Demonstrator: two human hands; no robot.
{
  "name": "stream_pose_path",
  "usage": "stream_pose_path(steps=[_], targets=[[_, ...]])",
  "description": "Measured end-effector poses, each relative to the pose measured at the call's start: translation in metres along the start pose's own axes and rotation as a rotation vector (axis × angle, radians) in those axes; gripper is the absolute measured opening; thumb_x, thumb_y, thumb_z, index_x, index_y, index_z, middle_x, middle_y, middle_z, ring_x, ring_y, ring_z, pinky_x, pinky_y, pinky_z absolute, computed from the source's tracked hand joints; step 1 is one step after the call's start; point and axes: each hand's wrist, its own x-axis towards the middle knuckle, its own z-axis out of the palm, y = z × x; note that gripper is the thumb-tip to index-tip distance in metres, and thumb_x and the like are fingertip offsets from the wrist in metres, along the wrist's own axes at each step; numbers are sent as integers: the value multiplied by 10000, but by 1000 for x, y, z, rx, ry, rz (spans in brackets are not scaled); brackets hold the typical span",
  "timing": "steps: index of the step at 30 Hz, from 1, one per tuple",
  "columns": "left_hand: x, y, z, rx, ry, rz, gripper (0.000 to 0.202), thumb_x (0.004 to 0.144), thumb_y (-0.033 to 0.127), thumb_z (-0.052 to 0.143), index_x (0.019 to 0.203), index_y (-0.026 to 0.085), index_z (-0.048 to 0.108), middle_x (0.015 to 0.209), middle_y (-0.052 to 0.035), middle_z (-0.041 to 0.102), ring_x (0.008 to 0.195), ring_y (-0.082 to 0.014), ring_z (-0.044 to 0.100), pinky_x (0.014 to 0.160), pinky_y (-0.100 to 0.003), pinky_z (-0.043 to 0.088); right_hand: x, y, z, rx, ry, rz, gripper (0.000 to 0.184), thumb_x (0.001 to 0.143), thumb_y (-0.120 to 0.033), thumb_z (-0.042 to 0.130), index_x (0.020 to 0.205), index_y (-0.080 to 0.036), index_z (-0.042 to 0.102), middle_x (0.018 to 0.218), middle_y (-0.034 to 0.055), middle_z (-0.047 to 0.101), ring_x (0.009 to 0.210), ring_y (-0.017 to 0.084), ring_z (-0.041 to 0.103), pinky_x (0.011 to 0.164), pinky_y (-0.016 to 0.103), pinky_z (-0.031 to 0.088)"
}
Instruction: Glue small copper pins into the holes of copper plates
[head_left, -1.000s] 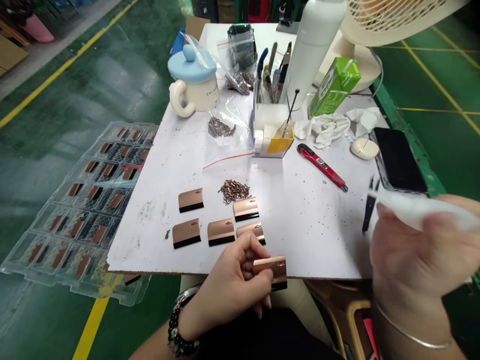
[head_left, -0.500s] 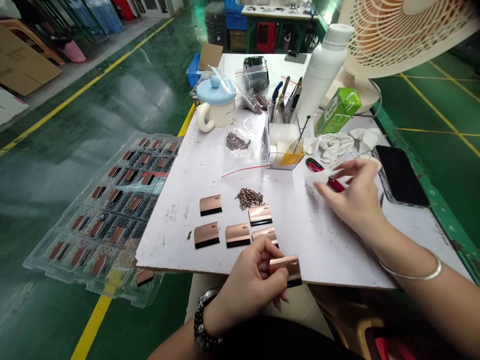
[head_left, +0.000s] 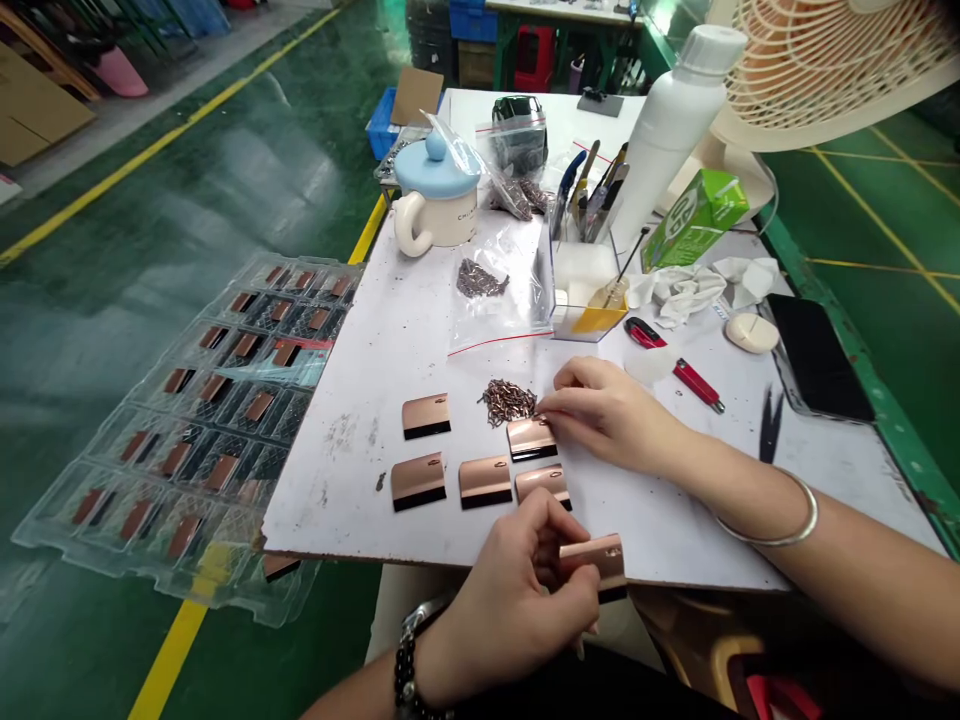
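Observation:
My left hand [head_left: 529, 580] grips a copper-coloured metal plate [head_left: 600, 558] with a black lower edge, at the front edge of the table. My right hand [head_left: 611, 415] reaches across to a heap of small brown metal pins [head_left: 508, 401]. Its thumb and fingertips are pinched together at the heap's right side; whatever lies between them is too small to tell. Just below those fingertips is a similar plate [head_left: 531, 438]. Several more plates, such as this one [head_left: 486, 481], lie on the white table, one partly behind my left hand.
Right of my right hand lie dark tweezers [head_left: 770, 425], a red utility knife [head_left: 697, 385] and a phone [head_left: 821, 355]. Farther back stand a tool holder [head_left: 589, 290], a lidded mug [head_left: 439, 205], a white bottle [head_left: 675, 130] and a fan [head_left: 840, 70]. A clear tray [head_left: 157, 570] of plates sits left.
My right hand has moved left from beside the red knife to the heap of pins. The tweezers and a cream mouse-shaped object now show. My left hand keeps hold of the plate.

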Motion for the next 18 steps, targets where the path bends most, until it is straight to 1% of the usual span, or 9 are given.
stream_pose_path(steps=[3,5,8,10,12,15,18], targets=[[0,2,0,84,2,35,150,787,144,563,821,199,427,654,39,524,494,-99,586,410,-168,428,0,0,0,12,-13,30,158,863,-190,541,888,-209,696,846,67,581,790,190,508,710,361,378],[1,4,0,121,4,48,143,780,145,560,816,200,434,645,36,522,497,-109,588,408,-180,425,-4,1,-1,42,-23,71,170,859,-185,541,900,-215,704,836,66,586,798,194,516,720,368,385],[1,6,1,118,2,46,132,792,152,548,813,204,428,631,39,524,458,-93,552,400,-184,420,-10,6,-5,133,-35,153,179,873,-181,535,930,-213,701,837,61,599,804,178,553,740,352,447],[1,7,1,118,3,49,132,798,154,548,810,204,426,630,40,528,437,-80,533,392,-180,417,-13,8,-6,190,-22,216,166,882,-202,544,944,-212,698,854,59,606,786,162,575,725,324,486],[1,5,1,118,10,46,125,807,157,549,816,202,433,643,35,531,453,-83,550,396,-175,428,-14,10,-6,223,1,269,145,875,-234,573,940,-213,701,861,60,604,771,159,581,701,312,504],[0,1,0,61,9,10,133,826,171,567,831,199,438,671,31,532,498,-86,580,420,-163,455,-12,9,-4,245,1,289,121,849,-255,617,917,-223,713,855,58,607,797,171,586,721,323,506],[-1,-3,-3,-95,-22,-16,211,841,258,630,857,203,426,680,40,541,506,-78,592,439,-152,476,-10,9,-1,247,-9,277,108,834,-241,632,896,-232,721,849,55,617,822,180,592,759,343,497]])
